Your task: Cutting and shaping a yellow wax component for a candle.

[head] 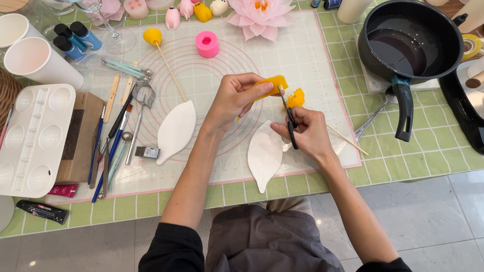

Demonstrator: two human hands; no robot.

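My left hand (233, 99) pinches a flat yellow strip of soft material (272, 84) above the translucent work mat (307, 55). My right hand (308, 133) grips small black scissors (289, 120), their tips pointing up at the strip's lower edge. Just right of the blades sits a fringed yellow-orange tuft (296, 98) on a thin wooden skewer (347, 139) that runs down to the right behind my right hand. A white leaf-shaped mould (264, 154) lies under my right hand, and a second white leaf-shaped mould (176, 130) lies to the left.
A black pan (403, 40) with dark liquid stands at the back right. A pink lotus flower (260, 16), a pink cylinder (207, 44) and a yellow ball on a stick (153, 36) sit at the back. Brushes and tools (115, 141), a white palette (35, 136) and paper cups (38, 60) lie left.
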